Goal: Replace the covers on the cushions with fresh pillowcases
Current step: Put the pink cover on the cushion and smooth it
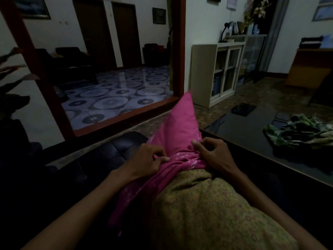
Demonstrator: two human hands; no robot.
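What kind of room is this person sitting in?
Probably a living room at home. There is a dark sofa under the person, a glossy black coffee table beside it, and a white cabinet with glass doors against the wall. Framed pictures hang on the walls.

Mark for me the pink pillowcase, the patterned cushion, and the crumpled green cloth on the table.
pink pillowcase (180, 121): head view, on its raised far corner.
patterned cushion (207, 210): head view, on its uncovered near half.
green cloth (299, 130): head view, on the middle of the heap.
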